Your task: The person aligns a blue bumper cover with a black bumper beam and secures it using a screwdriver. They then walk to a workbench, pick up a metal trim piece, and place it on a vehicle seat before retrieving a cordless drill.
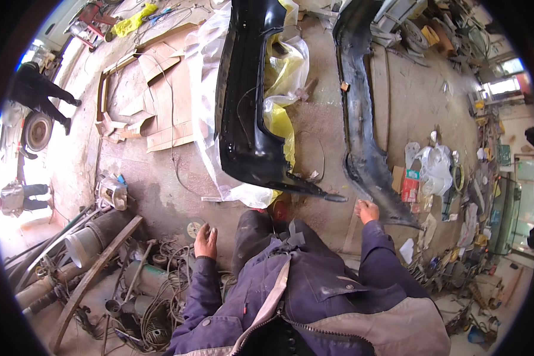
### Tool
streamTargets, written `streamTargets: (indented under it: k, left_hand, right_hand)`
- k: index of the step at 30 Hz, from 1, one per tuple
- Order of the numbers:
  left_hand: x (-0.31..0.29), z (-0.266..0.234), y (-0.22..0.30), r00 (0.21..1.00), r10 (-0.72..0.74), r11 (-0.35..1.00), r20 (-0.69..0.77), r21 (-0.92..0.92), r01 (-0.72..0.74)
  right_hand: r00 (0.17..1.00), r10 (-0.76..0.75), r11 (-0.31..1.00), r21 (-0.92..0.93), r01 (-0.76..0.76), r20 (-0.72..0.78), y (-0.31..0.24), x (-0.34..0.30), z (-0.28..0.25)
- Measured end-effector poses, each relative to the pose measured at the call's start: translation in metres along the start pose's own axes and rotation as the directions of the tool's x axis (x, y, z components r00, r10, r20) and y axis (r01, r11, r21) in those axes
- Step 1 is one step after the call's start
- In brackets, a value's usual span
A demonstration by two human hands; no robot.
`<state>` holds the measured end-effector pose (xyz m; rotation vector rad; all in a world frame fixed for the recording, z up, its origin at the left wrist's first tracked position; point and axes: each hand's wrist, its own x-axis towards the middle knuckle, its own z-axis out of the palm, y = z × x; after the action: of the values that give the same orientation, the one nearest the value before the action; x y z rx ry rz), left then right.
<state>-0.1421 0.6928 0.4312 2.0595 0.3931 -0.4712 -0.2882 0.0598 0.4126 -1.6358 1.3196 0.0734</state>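
My left hand (206, 241) hangs at my left side, its fingers loosely extended and holding nothing. My right hand (368, 211) has its fingers curled together; what they hold, if anything, is too small to tell. In view it overlaps the edge of a scuffed dark grey bumper (362, 127), and whether it touches that edge is unclear. A small brown block (345, 86) sits on this bumper. Ahead of me, a glossy black bumper (237, 107) lies on clear plastic sheeting (203, 95) and yellow wrapping (283, 121), its tapered end pointing right.
Flattened cardboard (171, 110) and a loose cable lie at left. Metal pipes, a wooden beam (95, 285) and tangled hoses crowd the near left. Parts and a plastic bag (436, 169) line the right. Two people stand far left, one in dark clothes (38, 89), near a wheel (38, 130).
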Motion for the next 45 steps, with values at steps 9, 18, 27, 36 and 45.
streamTargets:
  k: [9, 18, 27, 36, 45]
  left_hand:
    - [0.079, 0.098, 0.111, 0.972, -0.153, 0.882, 0.179, -0.419, 0.215]
    - [0.079, 0.141, 0.137, 0.982, -0.143, 0.967, 0.123, -0.193, 0.165]
    - [0.088, 0.183, 0.123, 0.974, -0.179, 0.938, -0.139, -0.323, 0.127]
    - [0.108, 0.206, 0.101, 0.759, -0.125, 0.986, -0.639, -0.166, 0.023]
    - [0.059, 0.242, 0.142, 0.733, -0.444, 0.830, -0.515, -0.544, 0.121]
  right_hand:
    - [0.965, -0.106, 0.951, -0.258, 0.168, 0.238, -0.137, -0.001, 0.024]
    - [0.808, -0.463, 0.883, 0.118, 0.453, 0.364, -0.292, -0.040, 0.021]
    - [-0.176, -0.976, -0.040, 0.690, 0.722, 0.128, -0.538, -0.073, -0.104]
    - [-0.640, -0.766, -0.236, 0.901, 0.364, 0.058, -0.600, -0.037, -0.193]
    - [-0.698, -0.711, -0.214, 0.921, 0.327, 0.082, -0.604, -0.029, -0.204]
